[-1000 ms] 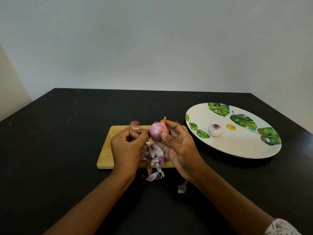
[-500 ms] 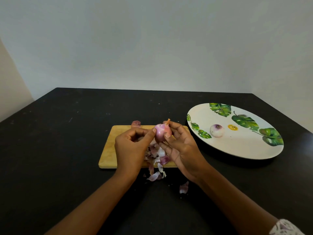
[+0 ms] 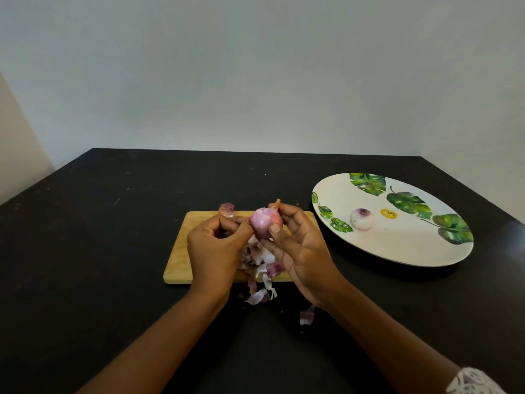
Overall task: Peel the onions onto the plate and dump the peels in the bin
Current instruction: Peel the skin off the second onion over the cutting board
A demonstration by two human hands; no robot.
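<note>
A small pink-purple onion (image 3: 263,221) is held above the wooden cutting board (image 3: 181,251) by my right hand (image 3: 301,251), thumb and fingers curled round it. My left hand (image 3: 213,251) pinches at the onion's left side with thumb and forefinger. A heap of peels (image 3: 260,258) lies on the board under the hands, spilling over its front edge. One peeled onion (image 3: 362,219) rests on the white plate (image 3: 397,245) with green leaf prints at the right. No bin is in view.
Loose peels lie on the black table (image 3: 85,251): one piece (image 3: 306,317) in front of the board, another (image 3: 226,209) at the board's far edge. A yellow sticker (image 3: 388,213) is on the plate. Walls close the table's far side.
The onion has been turned slightly in my right hand. My left thumb and forefinger have shifted along its left side. Plate and board have not moved.
</note>
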